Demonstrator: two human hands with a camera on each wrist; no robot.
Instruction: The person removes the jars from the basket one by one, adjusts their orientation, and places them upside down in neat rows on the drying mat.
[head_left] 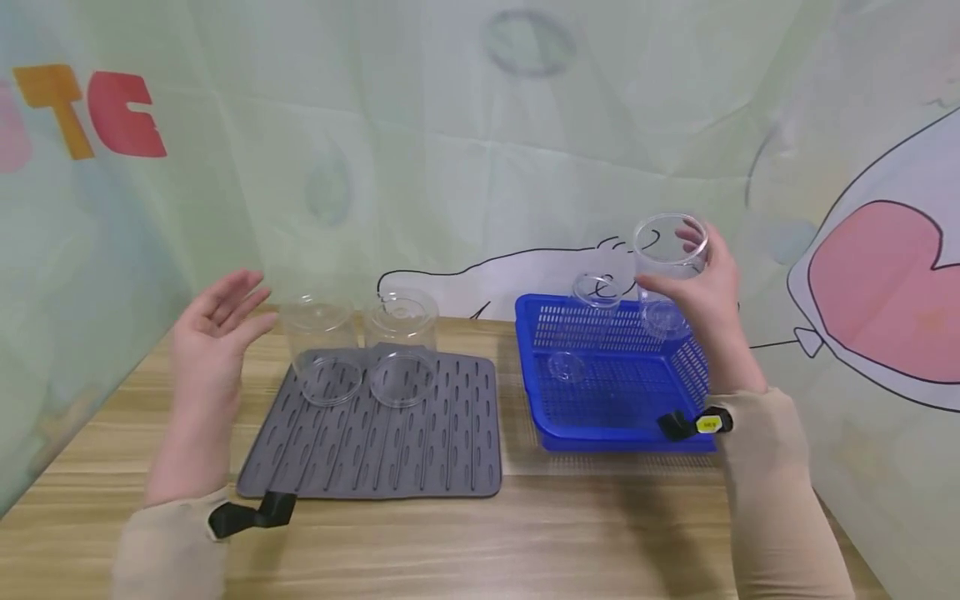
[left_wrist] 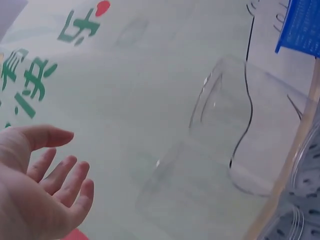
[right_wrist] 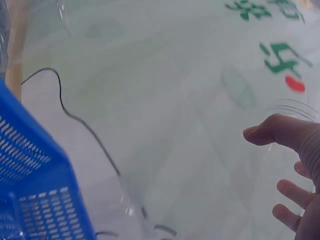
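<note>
My right hand (head_left: pixel 711 287) grips a clear plastic cup (head_left: pixel 651 265), mouth up, above the back right of the blue basket (head_left: pixel 542 417). A second clear cup (head_left: pixel 597 293) stands in the basket's left part, rim showing over the back wall. Two more clear cups, one on the left (head_left: pixel 321 337) and one beside it (head_left: pixel 402 333), stand upside down on the grey draining mat (head_left: pixel 382 467). Just left of them, my left hand (head_left: pixel 212 325) is raised with loosely bent fingers and nothing in it. Seen from the left wrist, the hand (left_wrist: pixel 40 187) is apart from the transparent cups.
Mat and basket lie on a wood-grain table (head_left: pixel 450 550), the basket to the right. Close behind the table hangs a printed cloth backdrop (head_left: pixel 450 183), which also runs along both sides. Black straps (head_left: pixel 258 517) wrap the sleeves at my wrists.
</note>
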